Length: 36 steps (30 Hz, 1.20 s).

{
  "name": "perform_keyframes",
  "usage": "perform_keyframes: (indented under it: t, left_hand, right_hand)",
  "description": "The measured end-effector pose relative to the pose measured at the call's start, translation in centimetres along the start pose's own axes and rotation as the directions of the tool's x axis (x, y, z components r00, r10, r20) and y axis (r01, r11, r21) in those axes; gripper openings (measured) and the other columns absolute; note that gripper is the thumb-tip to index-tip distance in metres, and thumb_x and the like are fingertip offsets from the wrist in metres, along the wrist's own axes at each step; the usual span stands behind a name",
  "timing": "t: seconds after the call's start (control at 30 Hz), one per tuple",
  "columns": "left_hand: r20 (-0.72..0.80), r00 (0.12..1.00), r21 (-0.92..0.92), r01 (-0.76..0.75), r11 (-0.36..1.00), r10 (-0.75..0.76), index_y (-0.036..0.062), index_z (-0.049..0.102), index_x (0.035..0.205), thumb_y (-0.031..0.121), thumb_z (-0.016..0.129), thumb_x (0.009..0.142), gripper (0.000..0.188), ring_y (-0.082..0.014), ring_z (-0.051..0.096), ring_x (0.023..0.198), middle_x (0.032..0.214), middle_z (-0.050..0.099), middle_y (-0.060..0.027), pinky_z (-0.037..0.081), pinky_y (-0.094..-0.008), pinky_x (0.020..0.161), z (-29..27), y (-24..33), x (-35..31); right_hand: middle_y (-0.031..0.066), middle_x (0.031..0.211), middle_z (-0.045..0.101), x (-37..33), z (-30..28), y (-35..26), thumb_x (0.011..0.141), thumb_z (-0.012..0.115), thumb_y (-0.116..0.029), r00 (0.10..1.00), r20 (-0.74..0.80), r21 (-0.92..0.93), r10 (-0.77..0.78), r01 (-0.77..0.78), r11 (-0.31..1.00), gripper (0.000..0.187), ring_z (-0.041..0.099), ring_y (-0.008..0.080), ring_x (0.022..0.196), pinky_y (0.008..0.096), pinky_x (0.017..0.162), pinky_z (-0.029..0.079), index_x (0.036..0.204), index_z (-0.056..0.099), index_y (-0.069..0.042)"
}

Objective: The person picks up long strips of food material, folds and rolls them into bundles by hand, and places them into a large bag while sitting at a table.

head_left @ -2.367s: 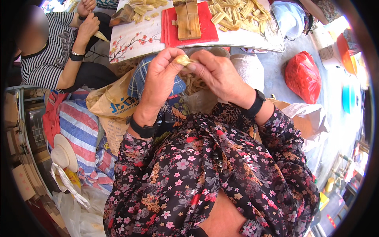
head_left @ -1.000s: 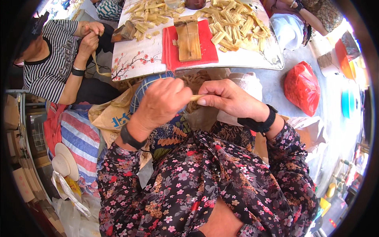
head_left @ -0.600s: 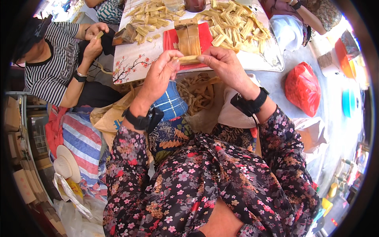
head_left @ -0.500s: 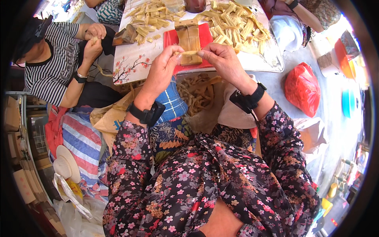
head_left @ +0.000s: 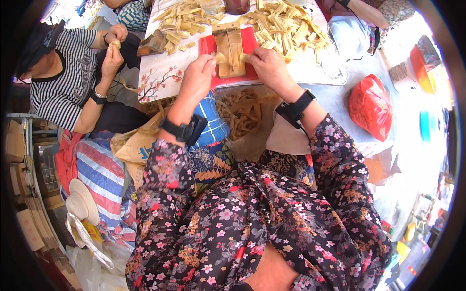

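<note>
Both hands are up at the table edge, over the red board [head_left: 213, 46]. Left hand [head_left: 196, 80] pinches a small pale strip piece [head_left: 219, 57] between thumb and fingertips, closed on it. Right hand [head_left: 267, 65] is closed too, thumb and forefinger on another pale bit [head_left: 244, 57] just beside the wooden block [head_left: 230, 48]. The two pieces sit either side of the block, near each other but apart.

Likely reason for the hold: fingertip grip keeps the thin strips controlled right above the block, which lies flat in the middle of the board as a work surface.

Strip pieces: tan-yellow, flat, short, dry-looking, same stuff as the loose pile [head_left: 281, 24] spread over the white table [head_left: 160, 72] behind the board. A darker, curlier heap [head_left: 240, 111] sits in a bag below the table edge, between the forearms.

Black wrist bands on both arms. Another person in a striped shirt [head_left: 68, 87] sits to the left, hands together on something small; can't tell what.
</note>
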<state>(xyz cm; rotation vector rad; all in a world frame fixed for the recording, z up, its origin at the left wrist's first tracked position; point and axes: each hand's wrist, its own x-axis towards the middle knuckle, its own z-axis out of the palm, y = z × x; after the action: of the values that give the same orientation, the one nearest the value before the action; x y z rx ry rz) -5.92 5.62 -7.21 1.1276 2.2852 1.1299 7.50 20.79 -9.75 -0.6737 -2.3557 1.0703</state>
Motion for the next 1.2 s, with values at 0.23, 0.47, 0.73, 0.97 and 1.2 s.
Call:
perform_keyframes:
  t: [0.23, 0.47, 0.73, 0.97, 1.2]
  left_hand:
    - [0.178, 0.981, -0.625, 0.170, 0.762, -0.073, -0.0011, 0.054, 0.120, 0.009, 0.055, 0.091, 0.031, -0.0127, 0.059, 0.092, 0.100, 0.062, -0.0051, 0.047, -0.0256, 0.081, 0.2, 1.5, -6.2]
    - [0.507, 0.854, -0.418, 0.359, 0.834, -0.113, 0.0020, 0.059, 0.102, 0.037, 0.048, 0.096, 0.037, -0.0170, 0.057, 0.097, 0.107, 0.058, -0.0072, 0.047, -0.0295, 0.081, 1.5, 0.0, -10.8]
    - [0.464, 0.876, -0.859, 0.481, 0.174, -0.132, 0.0001, 0.055, 0.111, 0.020, 0.049, 0.096, 0.026, -0.0150, 0.058, 0.095, 0.104, 0.061, -0.0057, 0.047, -0.0290, 0.084, 2.6, 0.4, -10.4]
    - [0.395, 0.918, -0.641, 0.251, 0.726, 0.031, 0.0046, 0.060, 0.095, 0.009, 0.048, 0.087, 0.015, -0.0162, 0.057, 0.075, 0.081, 0.059, -0.0039, 0.046, -0.0308, 0.072, 2.2, 2.4, -10.0]
    - [-0.305, 0.782, 0.283, -0.470, 0.836, 0.543, 0.0027, 0.060, 0.099, -0.001, 0.050, 0.082, 0.020, -0.0231, 0.059, 0.075, 0.086, 0.058, -0.0111, 0.048, -0.0323, 0.071, 1.1, 6.4, -9.6]
  right_hand:
    - [0.0191, 0.077, 0.061, -5.6, -1.8, -4.2, 0.088, 0.058, -0.017, 0.942, -0.200, 0.068, -0.269, 0.287, 0.956, 0.017, 0.060, 0.0355, 0.076, 0.0415, 0.065, 0.047, 0.088, 0.061, 0.000]
    - [0.0139, 0.089, 0.062, -11.1, -0.3, -5.8, 0.081, 0.063, -0.004, 0.914, -0.124, 0.357, -0.386, 0.404, 0.842, 0.017, 0.061, 0.0309, 0.084, 0.0356, 0.073, 0.051, 0.098, 0.063, -0.002]
    - [0.0134, 0.081, 0.061, -12.4, 0.4, -6.2, 0.086, 0.059, -0.010, 0.946, 0.073, 0.428, -0.315, 0.256, 0.867, 0.011, 0.060, 0.0322, 0.073, 0.0358, 0.065, 0.050, 0.092, 0.059, -0.001]
    - [0.0091, 0.063, 0.054, -7.9, -0.3, -5.6, 0.095, 0.050, -0.024, 0.953, -0.022, 0.351, -0.301, 0.289, 0.891, 0.024, 0.056, 0.0160, 0.058, 0.0316, 0.053, 0.045, 0.088, 0.055, -0.002]
    - [0.0011, 0.066, 0.054, -7.6, -0.6, -7.7, 0.096, 0.047, -0.022, 0.933, 0.360, 0.883, -0.030, -0.330, 0.333, 0.026, 0.055, 0.0100, 0.058, 0.0252, 0.052, 0.046, 0.089, 0.057, 0.001]
